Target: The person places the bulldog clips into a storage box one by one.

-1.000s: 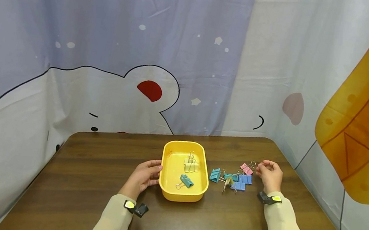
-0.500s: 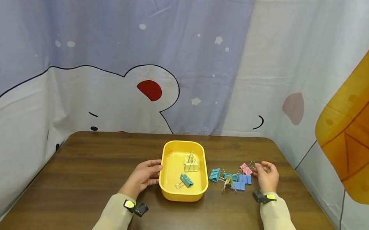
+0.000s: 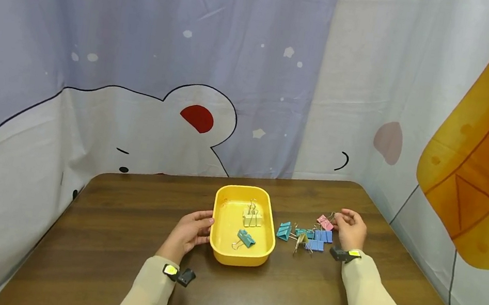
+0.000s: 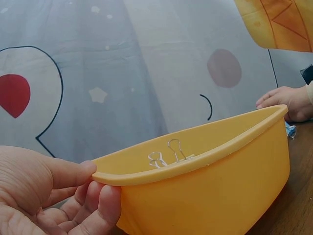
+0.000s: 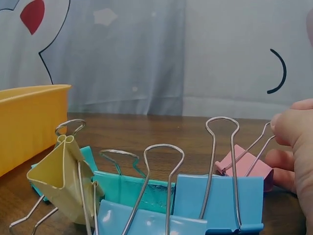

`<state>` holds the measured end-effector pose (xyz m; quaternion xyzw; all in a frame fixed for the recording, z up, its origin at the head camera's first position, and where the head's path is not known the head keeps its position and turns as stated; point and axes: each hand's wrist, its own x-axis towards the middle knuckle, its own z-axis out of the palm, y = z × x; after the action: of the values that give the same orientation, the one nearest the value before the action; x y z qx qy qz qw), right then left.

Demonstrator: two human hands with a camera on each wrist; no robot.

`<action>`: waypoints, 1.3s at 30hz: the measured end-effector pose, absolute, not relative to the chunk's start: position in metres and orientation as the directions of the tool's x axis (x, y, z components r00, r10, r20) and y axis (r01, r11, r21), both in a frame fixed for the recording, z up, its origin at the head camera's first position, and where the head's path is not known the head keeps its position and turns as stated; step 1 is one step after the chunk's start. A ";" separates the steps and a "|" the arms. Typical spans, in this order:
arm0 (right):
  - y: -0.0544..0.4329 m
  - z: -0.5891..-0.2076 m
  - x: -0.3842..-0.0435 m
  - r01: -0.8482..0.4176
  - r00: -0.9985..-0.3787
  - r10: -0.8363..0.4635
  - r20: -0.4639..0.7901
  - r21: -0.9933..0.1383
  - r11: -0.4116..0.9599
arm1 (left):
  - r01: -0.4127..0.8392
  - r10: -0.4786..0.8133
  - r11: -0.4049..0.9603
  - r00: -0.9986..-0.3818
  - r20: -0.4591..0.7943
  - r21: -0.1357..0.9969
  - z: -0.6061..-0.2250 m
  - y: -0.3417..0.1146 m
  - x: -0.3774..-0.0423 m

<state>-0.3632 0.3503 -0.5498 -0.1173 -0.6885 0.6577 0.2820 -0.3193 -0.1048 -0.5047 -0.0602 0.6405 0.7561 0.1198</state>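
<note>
My left hand [image 3: 190,232] grips the left rim of a yellow plastic bin [image 3: 240,262]; in the left wrist view the thumb lies on the rim with the fingers curled beneath it. Inside the bin are pale yellow binder clips [image 3: 252,220] and a teal binder clip [image 3: 246,239]. To the right, my right hand [image 3: 352,232] pinches a wire handle of the pink binder clip [image 5: 250,167], whose body sits low at the table. Beside it lie two blue binder clips [image 5: 219,196], teal clips [image 5: 132,190] and a yellow clip [image 5: 63,183].
The brown wooden table [image 3: 117,259] has its back edge along a printed curtain [image 3: 269,140]. The loose clips lie bunched between the bin and my right hand, several touching or overlapping. Their wire handles stick up and outward.
My right hand has moved left to the pink binder clip and now pinches its handle. The left hand and the bin have stayed in place.
</note>
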 end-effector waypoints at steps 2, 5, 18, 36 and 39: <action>0.350 -0.550 -0.364 -0.213 -0.813 0.526 0.249 -0.969 0.130 | -0.253 0.107 -0.151 -0.965 -0.239 0.955 -0.505 -0.105 -0.319; 0.348 -0.550 -0.363 -0.210 -0.811 0.523 0.264 -0.964 0.162 | -0.251 0.106 -0.151 -0.966 -0.237 0.956 -0.505 -0.105 -0.320; 0.340 -0.551 -0.357 -0.261 -0.737 0.597 0.315 -0.949 0.178 | -0.249 0.097 -0.146 -0.967 -0.236 0.957 -0.505 -0.105 -0.320; 0.332 -0.546 -0.345 -0.403 -0.535 0.775 0.336 -0.908 0.115 | -0.246 0.095 -0.147 -0.968 -0.233 0.958 -0.506 -0.105 -0.320; 0.328 -0.541 -0.341 -0.422 -0.517 0.790 0.328 -0.901 0.098 | -0.241 0.095 -0.149 -0.969 -0.229 0.959 -0.506 -0.105 -0.320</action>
<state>-0.3409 0.3280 -0.5414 -0.1595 -0.5774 0.6522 0.4646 -0.3200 -0.1049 -0.5063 -0.0567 0.6427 0.7559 0.1114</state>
